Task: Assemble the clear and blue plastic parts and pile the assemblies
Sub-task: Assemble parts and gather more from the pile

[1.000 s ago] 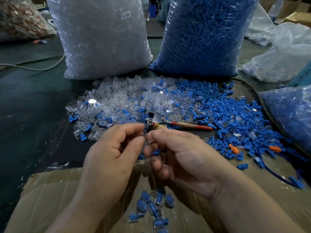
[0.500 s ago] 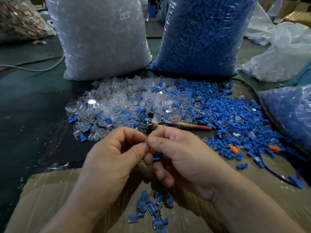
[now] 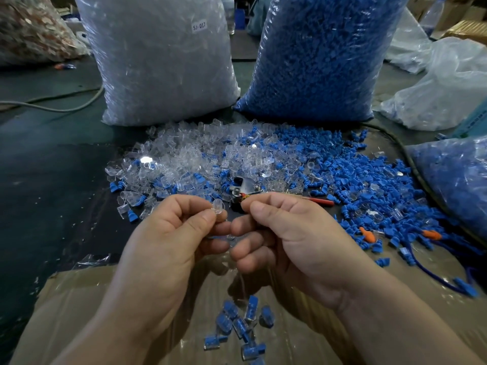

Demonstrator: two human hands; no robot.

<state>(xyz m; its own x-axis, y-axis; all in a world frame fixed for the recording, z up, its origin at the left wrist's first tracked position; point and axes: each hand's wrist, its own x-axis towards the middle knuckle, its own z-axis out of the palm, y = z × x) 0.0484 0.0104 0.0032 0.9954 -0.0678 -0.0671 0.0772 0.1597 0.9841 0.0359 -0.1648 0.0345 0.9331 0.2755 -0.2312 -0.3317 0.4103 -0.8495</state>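
Note:
My left hand (image 3: 168, 241) pinches a clear plastic part (image 3: 218, 206) between thumb and forefinger. My right hand (image 3: 292, 238) is close beside it, fingers curled, its thumb pressed on the forefinger tip. The blue part seen at its fingers a moment ago is now hidden inside them. Below my hands, several clear-and-blue assemblies (image 3: 237, 325) lie piled on taped brown cardboard (image 3: 79, 299). Beyond my hands spread loose clear parts (image 3: 184, 159) and loose blue parts (image 3: 355, 180).
A red-handled metal tool (image 3: 245, 191) lies among the parts just past my fingers. A big bag of clear parts (image 3: 163, 61) and one of blue parts (image 3: 316, 56) stand behind. Another blue bag (image 3: 453, 180) is at right, near orange pieces (image 3: 367, 235).
My hands have drawn slightly apart. The clear part now shows at my left fingertips. The blue part seen between my hands is out of sight.

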